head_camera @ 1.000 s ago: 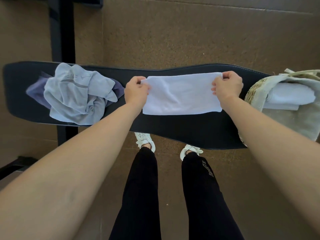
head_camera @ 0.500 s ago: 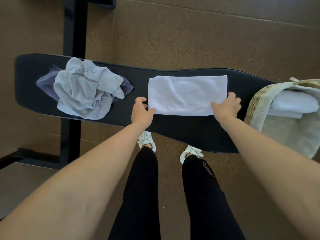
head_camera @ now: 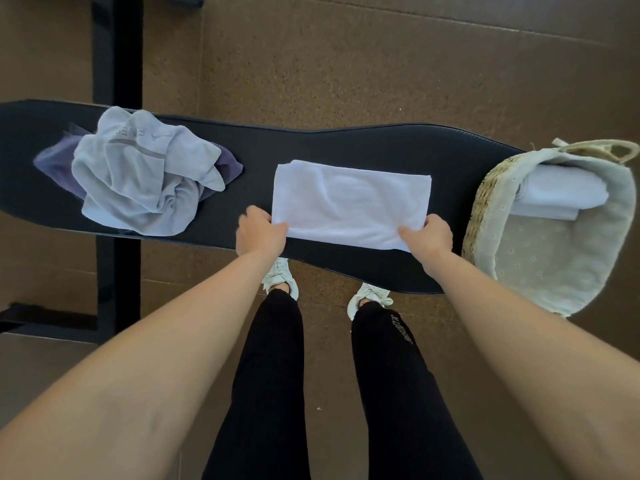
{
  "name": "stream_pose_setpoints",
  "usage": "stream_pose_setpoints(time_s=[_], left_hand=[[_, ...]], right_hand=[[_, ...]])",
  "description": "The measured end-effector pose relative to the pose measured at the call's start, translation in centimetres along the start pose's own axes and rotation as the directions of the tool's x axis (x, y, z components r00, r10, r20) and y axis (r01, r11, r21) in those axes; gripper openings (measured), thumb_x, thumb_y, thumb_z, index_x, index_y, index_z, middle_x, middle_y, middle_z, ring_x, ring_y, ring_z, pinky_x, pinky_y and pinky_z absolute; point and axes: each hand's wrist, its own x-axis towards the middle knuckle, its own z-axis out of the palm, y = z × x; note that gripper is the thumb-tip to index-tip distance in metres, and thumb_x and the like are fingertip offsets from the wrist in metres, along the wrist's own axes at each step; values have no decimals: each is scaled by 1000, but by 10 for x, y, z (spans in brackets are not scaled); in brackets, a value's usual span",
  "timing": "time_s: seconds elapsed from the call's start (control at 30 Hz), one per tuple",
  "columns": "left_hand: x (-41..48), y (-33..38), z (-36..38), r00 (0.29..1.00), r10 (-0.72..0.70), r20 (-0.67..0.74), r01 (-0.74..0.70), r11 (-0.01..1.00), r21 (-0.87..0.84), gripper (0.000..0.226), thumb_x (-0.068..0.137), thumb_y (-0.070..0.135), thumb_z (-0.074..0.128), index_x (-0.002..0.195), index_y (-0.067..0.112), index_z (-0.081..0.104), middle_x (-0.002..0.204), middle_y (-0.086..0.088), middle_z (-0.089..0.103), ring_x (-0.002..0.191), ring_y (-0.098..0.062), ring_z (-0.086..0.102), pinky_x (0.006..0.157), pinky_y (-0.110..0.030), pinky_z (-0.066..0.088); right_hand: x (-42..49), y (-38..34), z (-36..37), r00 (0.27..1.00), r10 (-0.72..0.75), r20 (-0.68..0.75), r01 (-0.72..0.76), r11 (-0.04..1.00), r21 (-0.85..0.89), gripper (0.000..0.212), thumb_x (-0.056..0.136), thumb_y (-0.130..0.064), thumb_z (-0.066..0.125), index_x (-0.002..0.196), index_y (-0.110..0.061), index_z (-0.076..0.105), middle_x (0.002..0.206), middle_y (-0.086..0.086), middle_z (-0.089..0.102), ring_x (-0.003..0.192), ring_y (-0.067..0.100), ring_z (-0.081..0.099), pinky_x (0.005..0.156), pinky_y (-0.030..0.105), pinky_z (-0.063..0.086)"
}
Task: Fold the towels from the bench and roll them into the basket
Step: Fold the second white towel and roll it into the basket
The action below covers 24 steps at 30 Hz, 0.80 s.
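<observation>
soft terry towel [head_camera: 349, 202], matt padded bench [head_camera: 311, 147], woven basket [head_camera: 485, 202]

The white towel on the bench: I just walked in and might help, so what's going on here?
A person stands at the black bench. The left hand and right hand each pinch a near corner of the white towel, which lies folded flat. A crumpled pile of grey and purple towels waits at the left end. The basket at the right end holds one rolled towel.
</observation>
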Motion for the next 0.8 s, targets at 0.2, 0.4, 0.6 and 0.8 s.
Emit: stream_pose_setpoints(time_s=[0.2,0.4,0.6,0.8], left_hand=[[-9,24,14,703,711,21,-688,671,278,35,87,26,76,118,17,62,117,-5,57,106,-26,51,81,-37,47],[-10,55,47,652,687,321,-745,500,441,87,88,53,72,159,38,25,170,1,10,146,-32,20,114,-46,29],[-13,65,67,715,641,279,-672,519,529,109,78,66,73,160,45,5,170,0,-1,145,-33,18,112,-49,26],[-21,70,80,748,614,254,-652,606,455,111,76,68,72,161,42,6,170,1,-1,145,-34,18,114,-49,26]], right_hand=[[-9,7,-5,996,-88,27,82,983,164,47,90,-12,75,127,-17,47,116,0,57,102,16,58,67,14,43],[-14,13,-14,968,-209,136,195,974,112,68,86,-2,76,142,-19,41,126,-8,52,116,13,52,90,27,52],[-20,7,-28,960,-276,44,270,956,113,59,91,0,70,139,-24,46,124,-13,53,112,7,52,85,18,48],[-44,-7,-29,920,-392,-2,389,911,136,58,87,-2,70,137,-22,49,117,-10,55,102,6,56,77,13,47]])
